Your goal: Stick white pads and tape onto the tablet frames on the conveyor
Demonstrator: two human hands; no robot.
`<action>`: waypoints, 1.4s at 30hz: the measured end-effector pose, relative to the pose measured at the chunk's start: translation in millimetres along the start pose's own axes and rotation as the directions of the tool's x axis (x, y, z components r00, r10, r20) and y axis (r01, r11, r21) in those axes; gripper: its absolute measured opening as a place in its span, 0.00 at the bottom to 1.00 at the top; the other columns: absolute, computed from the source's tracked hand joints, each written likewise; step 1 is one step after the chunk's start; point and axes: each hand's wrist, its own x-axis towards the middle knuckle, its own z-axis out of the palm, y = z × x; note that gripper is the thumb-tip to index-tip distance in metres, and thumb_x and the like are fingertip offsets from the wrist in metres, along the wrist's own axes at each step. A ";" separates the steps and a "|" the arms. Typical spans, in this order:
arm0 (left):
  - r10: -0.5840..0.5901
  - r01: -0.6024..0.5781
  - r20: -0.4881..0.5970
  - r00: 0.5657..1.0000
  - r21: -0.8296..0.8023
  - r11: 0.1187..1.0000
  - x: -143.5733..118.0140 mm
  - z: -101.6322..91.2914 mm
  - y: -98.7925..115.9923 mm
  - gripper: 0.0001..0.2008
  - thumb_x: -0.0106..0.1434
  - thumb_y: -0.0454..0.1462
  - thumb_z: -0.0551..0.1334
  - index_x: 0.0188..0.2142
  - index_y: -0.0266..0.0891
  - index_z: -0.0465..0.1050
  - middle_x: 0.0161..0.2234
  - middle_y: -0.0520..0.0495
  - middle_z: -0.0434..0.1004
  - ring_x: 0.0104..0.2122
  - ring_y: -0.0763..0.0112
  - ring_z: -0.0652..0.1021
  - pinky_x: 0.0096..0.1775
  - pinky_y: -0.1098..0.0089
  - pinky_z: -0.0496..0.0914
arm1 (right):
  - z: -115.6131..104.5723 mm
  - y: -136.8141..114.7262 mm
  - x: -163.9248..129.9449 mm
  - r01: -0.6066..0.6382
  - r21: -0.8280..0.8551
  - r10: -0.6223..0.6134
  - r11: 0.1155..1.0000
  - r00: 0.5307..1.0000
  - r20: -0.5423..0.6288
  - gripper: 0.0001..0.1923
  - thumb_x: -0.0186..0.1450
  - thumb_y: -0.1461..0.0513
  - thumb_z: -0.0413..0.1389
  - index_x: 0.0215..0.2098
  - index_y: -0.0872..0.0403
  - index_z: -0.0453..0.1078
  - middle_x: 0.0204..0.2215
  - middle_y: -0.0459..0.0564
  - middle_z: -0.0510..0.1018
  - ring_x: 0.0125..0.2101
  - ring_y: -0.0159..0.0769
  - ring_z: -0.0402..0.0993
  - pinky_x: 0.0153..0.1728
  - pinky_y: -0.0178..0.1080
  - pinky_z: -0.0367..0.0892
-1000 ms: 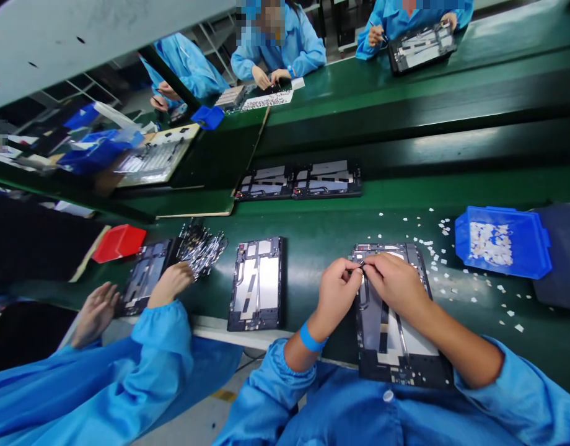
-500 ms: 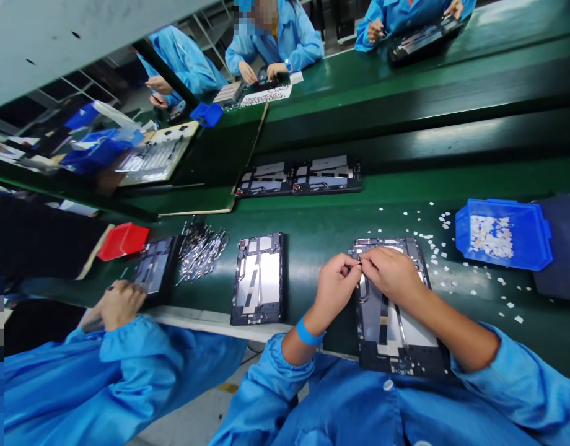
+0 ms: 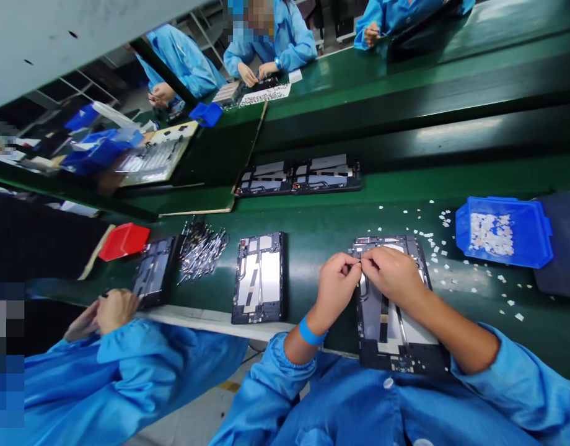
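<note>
Pinching: left hand point(image 3: 337, 280) and right hand point(image 3: 393, 275) meet fingertip to fingertip, nipping a tiny part (too small to identify) between them
Position: hands over the top edge of the open tablet chassis point(image 3: 396, 337), which lies on the green conveyor belt point(image 3: 322, 232) at the near edge
Right side: blue tray point(image 3: 503, 232) of white bits, more scattered beside it
Left side: 1 more chassis point(image 3: 259, 277), well apart
Co-worker: hands point(image 3: 113, 308) near a third chassis point(image 3: 153, 272), beside metal strips point(image 3: 199, 248) and a red tray point(image 3: 123, 240)
</note>
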 end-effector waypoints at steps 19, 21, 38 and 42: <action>-0.176 0.173 0.023 0.984 -0.343 0.923 12.0 8.9 -16.0 0.07 0.60 0.38 0.67 0.32 0.39 0.71 0.30 0.53 0.77 0.30 0.74 0.75 0.35 0.73 0.68 | -66.8 29.5 -15.9 -0.078 -0.138 0.090 0.987 0.993 0.081 0.09 0.72 0.61 0.54 0.38 0.51 0.77 0.36 0.53 0.82 0.38 0.43 0.77 0.40 0.42 0.67; -0.165 0.153 -0.007 0.986 -0.340 0.928 10.5 11.2 -15.7 0.07 0.60 0.37 0.68 0.33 0.39 0.71 0.30 0.53 0.77 0.30 0.74 0.76 0.35 0.73 0.69 | -36.3 7.0 -8.1 -0.003 -0.104 0.016 0.995 0.993 0.120 0.10 0.73 0.60 0.55 0.40 0.52 0.78 0.36 0.52 0.82 0.39 0.42 0.78 0.43 0.42 0.68; -0.028 0.014 -0.060 0.998 -0.223 0.975 2.5 14.4 -16.7 0.04 0.60 0.30 0.66 0.33 0.40 0.74 0.34 0.50 0.82 0.33 0.71 0.80 0.37 0.71 0.72 | 1.4 2.8 10.9 -0.119 0.039 0.117 0.992 0.991 0.060 0.07 0.60 0.67 0.54 0.24 0.52 0.68 0.24 0.47 0.75 0.28 0.35 0.70 0.32 0.37 0.58; -0.132 0.117 -0.026 0.991 -0.326 0.938 7.7 15.7 -20.1 0.04 0.60 0.33 0.67 0.32 0.39 0.73 0.31 0.51 0.79 0.31 0.73 0.78 0.35 0.72 0.70 | -29.3 17.5 9.1 -0.242 0.074 0.238 0.968 0.970 0.053 0.06 0.60 0.64 0.53 0.25 0.51 0.68 0.25 0.47 0.76 0.29 0.37 0.71 0.33 0.38 0.59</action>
